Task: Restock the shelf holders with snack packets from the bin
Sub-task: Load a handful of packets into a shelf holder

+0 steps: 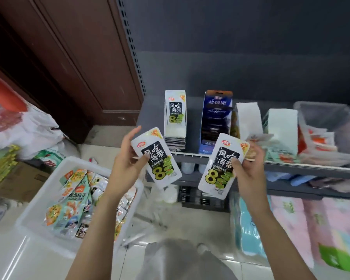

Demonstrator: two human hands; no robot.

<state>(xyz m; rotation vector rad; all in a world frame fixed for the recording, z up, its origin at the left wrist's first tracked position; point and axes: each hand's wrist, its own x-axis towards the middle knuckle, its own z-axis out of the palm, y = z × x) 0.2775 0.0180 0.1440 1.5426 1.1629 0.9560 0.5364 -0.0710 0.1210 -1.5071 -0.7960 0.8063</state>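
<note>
Holding one seaweed packet each, the left hand (127, 164) pinches the left packet (156, 158) and the right hand (249, 168) pinches the right packet (222, 166), both just below the matching seaweed holder (175, 118) at 12 o'clock. Restocking looks midway: the white bin (38, 201) at 8 o'clock holds many packets.

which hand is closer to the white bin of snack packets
Left. The left hand, holding a seaweed packet, is just above the bin's right edge; the right hand is over by the shelf.
</note>
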